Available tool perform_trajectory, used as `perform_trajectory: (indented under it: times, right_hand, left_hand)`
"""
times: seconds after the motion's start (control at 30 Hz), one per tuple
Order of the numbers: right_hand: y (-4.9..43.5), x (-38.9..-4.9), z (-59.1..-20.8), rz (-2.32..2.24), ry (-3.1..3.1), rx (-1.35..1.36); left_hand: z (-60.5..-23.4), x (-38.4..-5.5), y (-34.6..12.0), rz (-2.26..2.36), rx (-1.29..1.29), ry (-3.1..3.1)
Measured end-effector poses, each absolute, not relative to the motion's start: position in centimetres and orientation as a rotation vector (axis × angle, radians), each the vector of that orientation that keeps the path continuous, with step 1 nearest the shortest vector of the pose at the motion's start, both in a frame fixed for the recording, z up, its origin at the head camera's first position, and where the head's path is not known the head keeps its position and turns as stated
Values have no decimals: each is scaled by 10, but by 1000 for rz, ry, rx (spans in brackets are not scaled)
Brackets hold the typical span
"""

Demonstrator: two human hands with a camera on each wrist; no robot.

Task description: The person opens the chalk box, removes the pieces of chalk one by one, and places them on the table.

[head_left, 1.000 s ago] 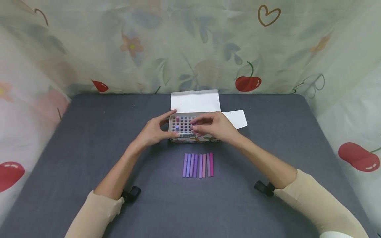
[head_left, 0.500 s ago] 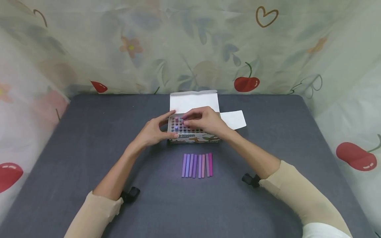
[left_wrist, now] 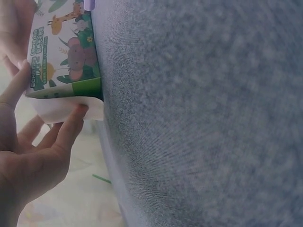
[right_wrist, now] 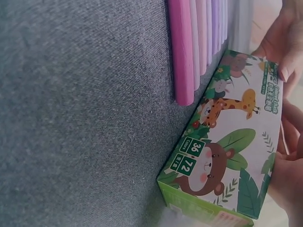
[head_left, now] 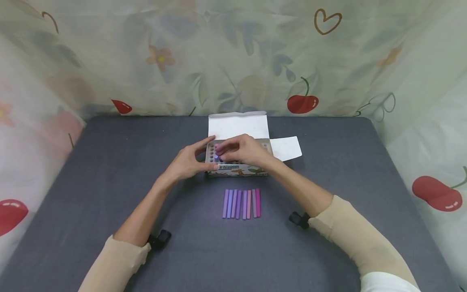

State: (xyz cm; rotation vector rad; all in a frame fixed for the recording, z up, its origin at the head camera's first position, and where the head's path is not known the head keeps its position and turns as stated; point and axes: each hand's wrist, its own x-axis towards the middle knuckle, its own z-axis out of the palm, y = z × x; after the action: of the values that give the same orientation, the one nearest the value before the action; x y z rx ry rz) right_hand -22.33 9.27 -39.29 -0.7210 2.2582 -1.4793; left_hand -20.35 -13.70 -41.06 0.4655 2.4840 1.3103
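Note:
A white chalk box (head_left: pixel 238 172) with printed animals stands with its lid up, showing a holed insert. My left hand (head_left: pixel 187 162) grips its left end, thumb at the front and fingers behind; in the left wrist view they press the white end flap (left_wrist: pixel 57 109). Over the left part of the insert, my right hand (head_left: pixel 246 151) pinches a chalk stick, mostly hidden by the fingertips. A lavender chalk (head_left: pixel 216 157) stands in a hole right beside them, and a pink chalk (head_left: pixel 217 146) shows just behind.
Several purple and pink chalks (head_left: pixel 238 205) lie in a row in front of the box. The lid (head_left: pixel 238 125) stands up behind it, and a side flap (head_left: pixel 286 148) sticks out right. A patterned curtain (head_left: pixel 233 61) hangs behind the grey table (head_left: pixel 109 162).
My right hand has moved left across the insert, from its middle to the standing chalks at the left. The left hand has stayed on the box, and the chalk row lies as before.

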Motion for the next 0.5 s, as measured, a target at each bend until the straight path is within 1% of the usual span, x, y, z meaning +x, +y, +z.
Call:
perform_trajectory:
  times: [0.5]
  right_hand:
    - [85,-227,-394,-1145,2437,-754]
  left_hand:
    - [-411,-203,-138,1327,471,2475]
